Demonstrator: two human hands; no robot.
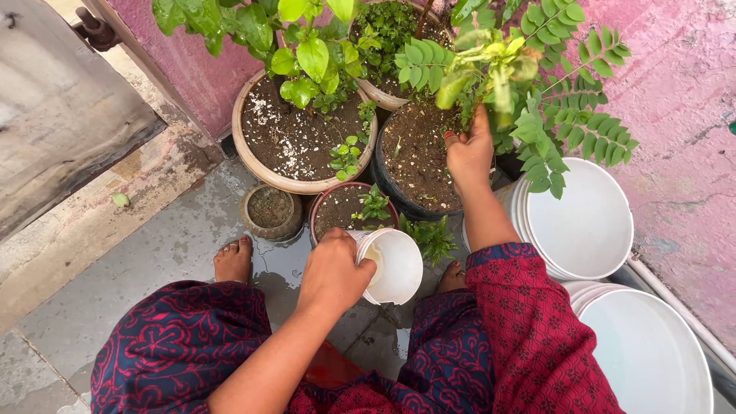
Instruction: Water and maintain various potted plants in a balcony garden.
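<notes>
One hand [335, 272] grips a tilted white cup [392, 265] — soil-filled pots [307, 142] ahead.

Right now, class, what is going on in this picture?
A person crouches over potted plants. The left hand holds a small white cup, tipped on its side above a little reddish pot. The right hand reaches into the leafy stems over a black pot. Stacked white buckets stand beside them, and the floor is wet.

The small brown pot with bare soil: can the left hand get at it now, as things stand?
Probably not freely. The left hand is wrapped around a white cup, so it is occupied, though the small brown pot stands close by with nothing over it.
</notes>
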